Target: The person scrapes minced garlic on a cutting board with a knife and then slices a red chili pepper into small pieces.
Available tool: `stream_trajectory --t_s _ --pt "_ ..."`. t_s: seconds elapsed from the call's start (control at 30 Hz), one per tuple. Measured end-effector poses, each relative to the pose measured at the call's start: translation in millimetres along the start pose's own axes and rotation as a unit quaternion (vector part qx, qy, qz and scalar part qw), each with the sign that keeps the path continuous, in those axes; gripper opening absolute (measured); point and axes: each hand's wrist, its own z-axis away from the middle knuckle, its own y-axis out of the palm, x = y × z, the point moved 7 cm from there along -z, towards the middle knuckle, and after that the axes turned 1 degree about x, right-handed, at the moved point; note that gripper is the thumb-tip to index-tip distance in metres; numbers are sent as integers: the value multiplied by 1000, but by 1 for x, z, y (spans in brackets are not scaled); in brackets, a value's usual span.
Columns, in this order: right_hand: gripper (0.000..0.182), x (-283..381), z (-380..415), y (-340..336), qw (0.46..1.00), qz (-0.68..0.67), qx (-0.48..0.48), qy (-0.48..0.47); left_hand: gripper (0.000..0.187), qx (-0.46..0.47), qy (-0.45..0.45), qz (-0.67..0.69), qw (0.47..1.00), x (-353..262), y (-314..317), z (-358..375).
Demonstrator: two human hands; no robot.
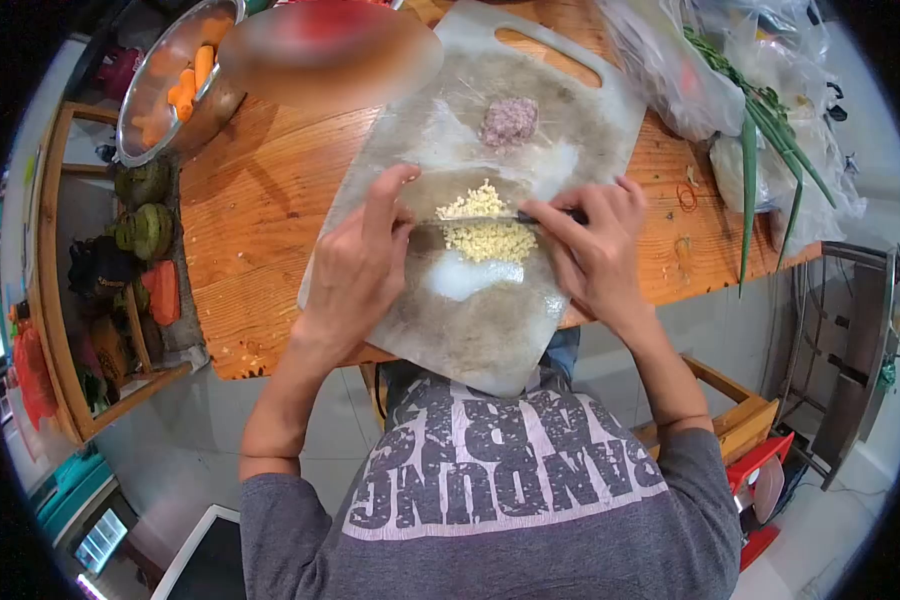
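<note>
A knife lies edge-on across a heap of finely chopped garlic, pale yellow bits showing on both sides of its blade. My right hand is closed around the dark handle. At the other end, my left hand pinches the blade near its tip, with one finger lifted. Beneath them is a worn, whitish cutting board, set at a slant and jutting past the table's near edge. Farther up the board sits a small mound of minced purplish onion or shallot.
A metal bowl with carrots stands at the table's far left, beside a blurred patch. Plastic bags and green onion leaves occupy the right. Rubber bands lie on the wooden table. Vegetables fill a left-hand shelf.
</note>
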Motion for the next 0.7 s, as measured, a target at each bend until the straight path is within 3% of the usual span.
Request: stream_trajectory --t_s 0.3,0.4,0.5,0.7 --pt "36 2 -17 -13 1000 4 -25 -12 63 -24 36 -14 999 0 -1 -10" --pt "38 1 -14 -11 1000 -9 -12 -7 53 -20 32 8 999 6 4 -15" --pt "40 -5 -15 -2 1000 -20 -5 2 60 -37 48 -19 998 -3 -9 -21" --pt "36 -4 -24 -9 1000 -7 -4 -2 55 2 30 -21 999 6 0 -23"
